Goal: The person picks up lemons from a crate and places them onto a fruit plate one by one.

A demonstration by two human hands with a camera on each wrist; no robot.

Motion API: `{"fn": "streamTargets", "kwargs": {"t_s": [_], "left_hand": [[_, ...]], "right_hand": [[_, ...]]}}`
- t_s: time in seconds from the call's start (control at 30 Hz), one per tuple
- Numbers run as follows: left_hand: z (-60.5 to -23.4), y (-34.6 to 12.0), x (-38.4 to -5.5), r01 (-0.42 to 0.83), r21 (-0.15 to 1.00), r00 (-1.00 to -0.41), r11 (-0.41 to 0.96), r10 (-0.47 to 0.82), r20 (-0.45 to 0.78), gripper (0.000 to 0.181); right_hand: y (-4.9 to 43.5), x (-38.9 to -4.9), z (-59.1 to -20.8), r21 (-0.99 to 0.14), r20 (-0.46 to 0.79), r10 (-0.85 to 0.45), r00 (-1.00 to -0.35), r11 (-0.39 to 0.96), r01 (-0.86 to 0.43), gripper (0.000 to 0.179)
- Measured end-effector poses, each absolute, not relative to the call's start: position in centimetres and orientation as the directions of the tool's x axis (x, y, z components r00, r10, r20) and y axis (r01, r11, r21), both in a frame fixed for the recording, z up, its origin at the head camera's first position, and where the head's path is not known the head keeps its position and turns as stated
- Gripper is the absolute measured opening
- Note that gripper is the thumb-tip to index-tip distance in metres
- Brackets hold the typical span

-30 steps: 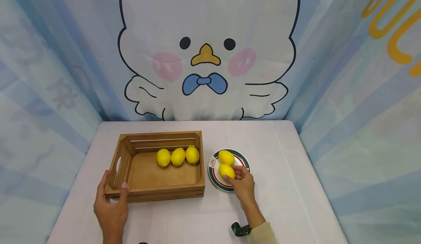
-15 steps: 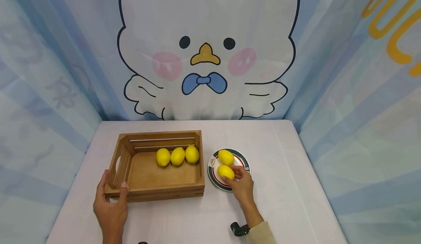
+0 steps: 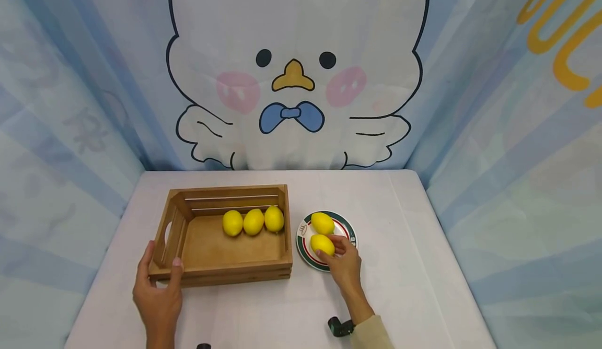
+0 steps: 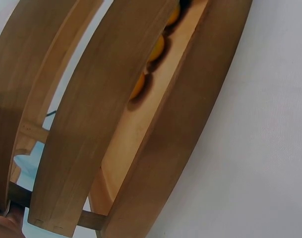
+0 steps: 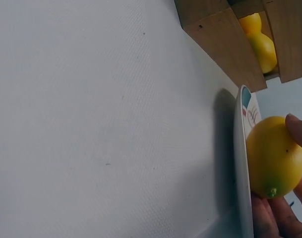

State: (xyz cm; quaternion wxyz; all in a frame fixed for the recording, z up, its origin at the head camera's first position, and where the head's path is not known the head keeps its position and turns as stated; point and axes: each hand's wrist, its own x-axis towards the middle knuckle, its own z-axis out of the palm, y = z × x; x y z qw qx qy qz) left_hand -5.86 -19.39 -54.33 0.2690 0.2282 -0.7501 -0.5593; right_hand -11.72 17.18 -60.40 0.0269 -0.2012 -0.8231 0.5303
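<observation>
A slatted wooden crate (image 3: pixel 235 274) stands on the left half of the table. My left hand (image 3: pixel 157 299) grips its near left corner, thumb over the front rim and fingers at the left end. Three yellow lemons (image 3: pixel 253 222) sit in a row inside, towards the back right. To the right is a white plate (image 3: pixel 349 228) with a green and red rim. One lemon (image 3: pixel 322 223) lies at its back. My right hand (image 3: pixel 346 270) pinches a second lemon (image 5: pixel 275 157) between thumb and fingers, over the plate; whether that lemon still touches the plate I cannot tell.
A white cloth (image 3: pixel 404 286) covers the table. A dark wrist device (image 3: pixel 340 327) is by the right sleeve (image 3: pixel 371 333), and a small dark object (image 3: pixel 204 346) shows at the bottom edge. Printed curtains (image 3: pixel 517 192) enclose the back and sides.
The head view has shifted very slightly. Both hands keep their holds, the left on the crate and the right on the lemon, with hardly any movement.
</observation>
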Motion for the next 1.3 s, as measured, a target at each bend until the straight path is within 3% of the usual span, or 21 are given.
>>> {"fn": "streamTargets", "kwargs": {"t_s": [1.3], "left_hand": [[-54.4,-19.37,-6.05,-0.037,0.961,-0.749,0.274,-0.644,0.155,0.065]], "right_hand": [[16.88,-11.37,-60.64,-0.888,-0.136,0.39,-0.911,0.359,0.286,0.047]]}}
